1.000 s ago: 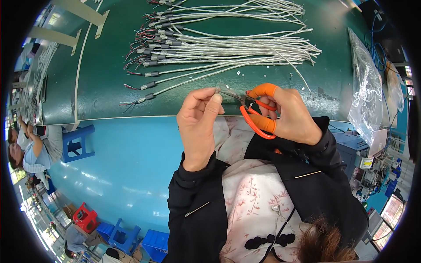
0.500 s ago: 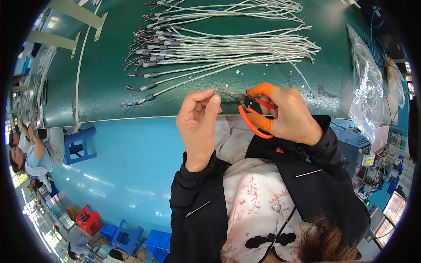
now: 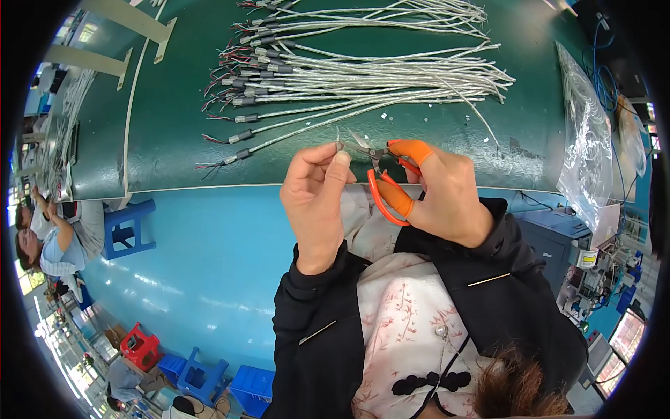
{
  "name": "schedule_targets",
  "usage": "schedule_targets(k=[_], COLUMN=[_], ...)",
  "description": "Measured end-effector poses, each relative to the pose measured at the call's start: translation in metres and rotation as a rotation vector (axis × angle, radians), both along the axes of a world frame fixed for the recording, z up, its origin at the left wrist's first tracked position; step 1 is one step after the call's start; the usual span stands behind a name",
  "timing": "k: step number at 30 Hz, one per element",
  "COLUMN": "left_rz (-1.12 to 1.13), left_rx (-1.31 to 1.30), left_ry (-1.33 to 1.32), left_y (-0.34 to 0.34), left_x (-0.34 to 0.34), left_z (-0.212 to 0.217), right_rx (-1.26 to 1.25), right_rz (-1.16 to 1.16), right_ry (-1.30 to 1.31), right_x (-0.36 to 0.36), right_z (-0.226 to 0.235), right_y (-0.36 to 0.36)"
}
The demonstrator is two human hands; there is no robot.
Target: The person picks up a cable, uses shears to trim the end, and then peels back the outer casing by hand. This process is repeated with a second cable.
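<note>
My left hand (image 3: 317,188) is closed in a pinch between thumb and forefinger. A thin, pale, pointed piece (image 3: 339,138) sticks up from that pinch, too small to tell its kind. My right hand (image 3: 443,192), with orange covers on thumb and forefinger, is wrapped round orange-handled snips (image 3: 377,157). Their blades are spread, with the tips just right of the pinched piece. Both hands are over the near edge of the green table (image 3: 167,157). Beyond them lies a pile of silvery braided cables (image 3: 391,80), with dark sleeves and thin coloured wires at their left ends.
Small white scraps (image 3: 384,115) are scattered on the table near the cables. A clear plastic bag (image 3: 583,133) lies at the right end. A blue stool (image 3: 125,229) stands on the floor at left, near a seated person (image 3: 63,241). Grey metal brackets (image 3: 150,31) rise at far left.
The snips' blades have spread and swung away from the pinched piece. My right hand has shifted slightly left and down. My left hand has stayed nearly in place.
</note>
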State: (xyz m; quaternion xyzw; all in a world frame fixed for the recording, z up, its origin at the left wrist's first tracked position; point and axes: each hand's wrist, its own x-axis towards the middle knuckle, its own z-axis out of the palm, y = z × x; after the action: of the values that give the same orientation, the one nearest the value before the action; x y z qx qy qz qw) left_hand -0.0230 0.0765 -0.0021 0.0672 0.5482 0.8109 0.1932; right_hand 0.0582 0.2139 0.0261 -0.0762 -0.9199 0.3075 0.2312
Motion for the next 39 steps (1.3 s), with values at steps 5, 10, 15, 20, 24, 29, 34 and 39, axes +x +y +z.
schedule_targets(k=[5,10,15,20,24,29,34,39], left_rz=[-0.023,-0.032,-0.027,-0.033,-0.036,-0.044,-0.047,-0.036], left_rx=[0.013,0.015,0.047,0.053,0.028,0.011,0.014,0.012], left_ry=[-0.024,-0.056,-0.075,-0.053,-0.035,-0.016,-0.018,-0.008], left_y=[-0.002,-0.002,-0.005,-0.004,-0.004,-0.004,-0.004,-0.004], left_x=[0.001,0.000,-0.003,-0.003,-0.002,-0.002,-0.002,-0.002], left_z=[-0.001,-0.001,-0.005,-0.006,-0.005,-0.006,-0.006,-0.006], right_rx=[-0.088,-0.143,-0.140,-0.124,-0.111,-0.113,-0.100,-0.051], right_rz=[0.006,0.031,0.046,0.070,0.077,0.108,0.114,0.112], right_ry=[-0.095,-0.272,-0.323,-0.308,-0.327,-0.303,-0.290,-0.288], right_x=[-0.001,0.000,-0.001,-0.003,-0.003,-0.001,-0.002,-0.003], right_z=[0.006,0.019,0.025,0.027,0.028,0.025,0.025,0.025], right_y=[0.005,0.014,0.016,0.017,0.018,0.020,0.021,0.018])
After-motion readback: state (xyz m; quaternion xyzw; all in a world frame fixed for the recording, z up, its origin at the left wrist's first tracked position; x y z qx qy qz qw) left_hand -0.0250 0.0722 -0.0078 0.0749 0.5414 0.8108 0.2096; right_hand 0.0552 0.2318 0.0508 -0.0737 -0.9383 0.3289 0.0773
